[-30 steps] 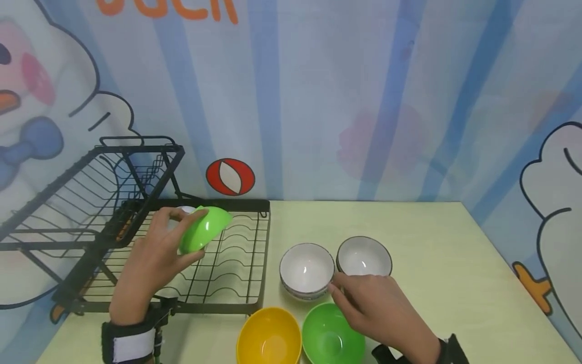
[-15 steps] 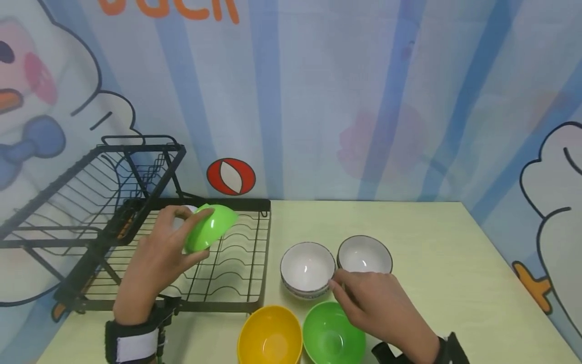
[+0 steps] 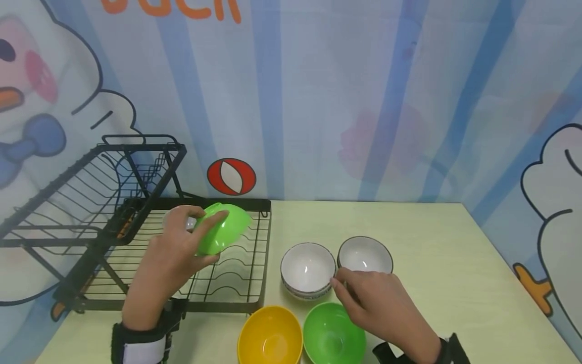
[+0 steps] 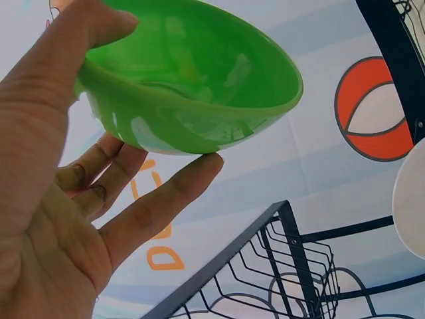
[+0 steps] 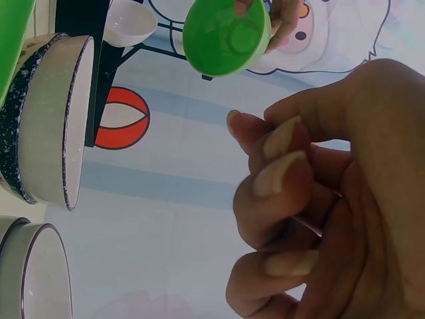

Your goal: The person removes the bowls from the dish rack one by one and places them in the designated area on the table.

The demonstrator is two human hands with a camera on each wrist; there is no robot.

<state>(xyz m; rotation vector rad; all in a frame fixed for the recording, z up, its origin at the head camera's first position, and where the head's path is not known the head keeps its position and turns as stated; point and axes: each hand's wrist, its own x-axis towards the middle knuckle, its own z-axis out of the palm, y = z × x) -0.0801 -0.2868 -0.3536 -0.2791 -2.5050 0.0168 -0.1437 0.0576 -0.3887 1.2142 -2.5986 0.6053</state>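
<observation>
My left hand (image 3: 175,258) pinches a green bowl (image 3: 229,227) by its wall, thumb on the inner side and fingers against the outside. The bowl is tipped on its side over the black wire dish rack (image 3: 227,306). A white bowl (image 5: 129,23) stands in the rack, mostly hidden behind the left hand in the head view. My right hand (image 3: 379,301) hovers over the near bowls with loosely curled fingers and nothing between them. Closest to it are stacked white bowls (image 3: 307,268), a second white stack (image 3: 365,254) and another green bowl (image 3: 334,333).
A yellow bowl (image 3: 270,336) sits left of the green one, near the table's front. The rack's raised upper tier (image 3: 59,202) rises at the left. Behind the pale yellow table (image 3: 436,263) hangs a blue striped cartoon backdrop (image 3: 318,101).
My left hand has moved the held green bowl to the right above the rack. The right hand has stayed almost still.
</observation>
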